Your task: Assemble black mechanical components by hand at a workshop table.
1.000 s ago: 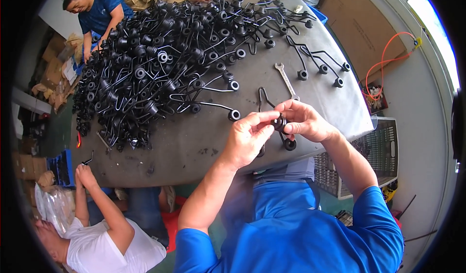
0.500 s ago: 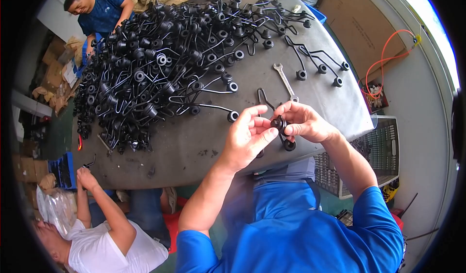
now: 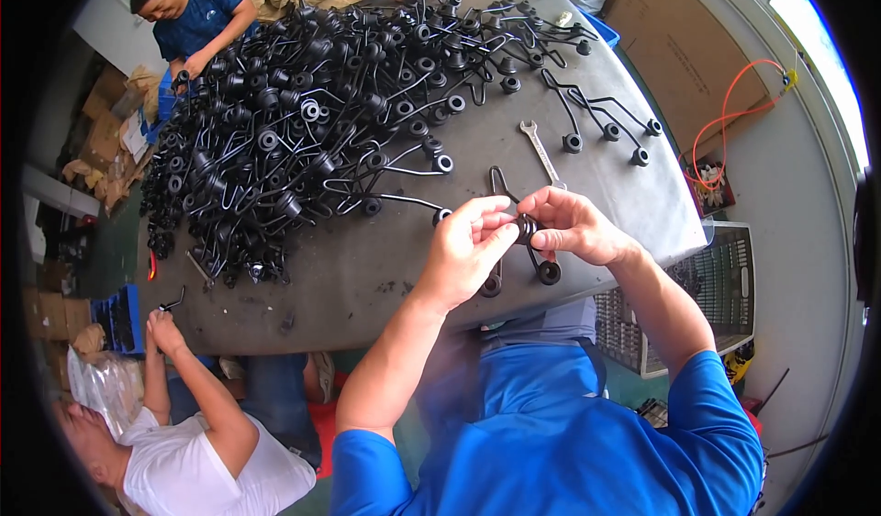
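Near the table's front edge, my left hand [image 3: 466,250] and my right hand [image 3: 580,230] meet around a round black ribbed rubber bushing [image 3: 526,229]. Thumb and fingers of both hands press on it from either side. Just beyond my fingers a bent black metal rod [image 3: 496,178] shows its looped end; my hands hide its middle. Below the pinch sit two more black bushings, one [image 3: 548,272] under my right fingers and another [image 3: 491,285] beside my left wrist. Whether the held bushing is on the rod I cannot tell. A steel open-end wrench [image 3: 543,155] lies beyond my right hand.
A big heap of black bent rods with bushings [image 3: 303,122] covers the table's left and middle. Several separate ones [image 3: 601,117] lie far right. A grey plastic crate [image 3: 725,287] stands right of the table. Co-workers handle parts at far left, near left [image 3: 165,331] and far edge.
My left fingers have closed in on the bushing, which has turned slightly between my hands. The bushing near my left wrist shows more. The far-left co-worker's hands have come into sight.
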`<state>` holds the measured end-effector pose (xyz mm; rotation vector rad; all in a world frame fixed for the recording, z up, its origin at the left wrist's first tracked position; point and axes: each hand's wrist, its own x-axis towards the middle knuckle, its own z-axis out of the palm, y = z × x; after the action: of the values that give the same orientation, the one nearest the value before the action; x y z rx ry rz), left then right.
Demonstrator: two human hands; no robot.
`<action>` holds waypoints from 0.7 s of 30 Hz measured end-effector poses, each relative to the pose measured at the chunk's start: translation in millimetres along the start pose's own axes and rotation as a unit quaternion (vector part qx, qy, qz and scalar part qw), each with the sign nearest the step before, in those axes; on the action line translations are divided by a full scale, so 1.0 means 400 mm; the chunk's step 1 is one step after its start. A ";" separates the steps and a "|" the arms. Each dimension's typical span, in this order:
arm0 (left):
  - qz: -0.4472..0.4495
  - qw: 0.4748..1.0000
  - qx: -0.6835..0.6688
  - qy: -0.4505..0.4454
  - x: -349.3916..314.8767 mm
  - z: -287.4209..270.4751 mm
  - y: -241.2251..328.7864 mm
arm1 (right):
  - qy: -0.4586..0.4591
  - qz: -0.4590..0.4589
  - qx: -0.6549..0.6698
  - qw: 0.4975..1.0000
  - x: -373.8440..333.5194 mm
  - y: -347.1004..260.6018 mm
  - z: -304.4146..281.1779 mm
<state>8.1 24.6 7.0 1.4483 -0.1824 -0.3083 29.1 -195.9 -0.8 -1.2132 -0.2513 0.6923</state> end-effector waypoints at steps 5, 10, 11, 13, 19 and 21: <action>-0.031 0.999 0.002 0.016 0.055 -0.009 0.019 | 0.022 -0.029 -0.100 0.994 0.025 -0.034 0.015; 0.025 0.997 0.048 0.060 0.092 -0.031 0.016 | 0.125 -0.148 -0.393 0.899 0.076 -0.074 0.066; 0.014 0.996 0.039 0.081 0.093 -0.036 0.014 | 0.142 -0.186 -0.495 0.837 0.087 -0.079 0.073; -0.009 0.994 0.060 0.088 0.086 -0.038 0.000 | 0.138 -0.184 -0.490 0.841 0.098 -0.065 0.062; -0.077 0.986 0.002 0.148 0.038 -0.014 -0.118 | 0.068 -0.114 -0.619 0.774 0.092 -0.033 0.077; -0.087 0.984 -0.040 0.148 0.033 -0.016 -0.127 | 0.073 -0.112 -0.628 0.767 0.092 -0.037 0.086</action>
<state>17.7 22.0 -44.8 1.4138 0.1973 -0.2346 44.5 -149.5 18.5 -2.4539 -0.7936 0.1223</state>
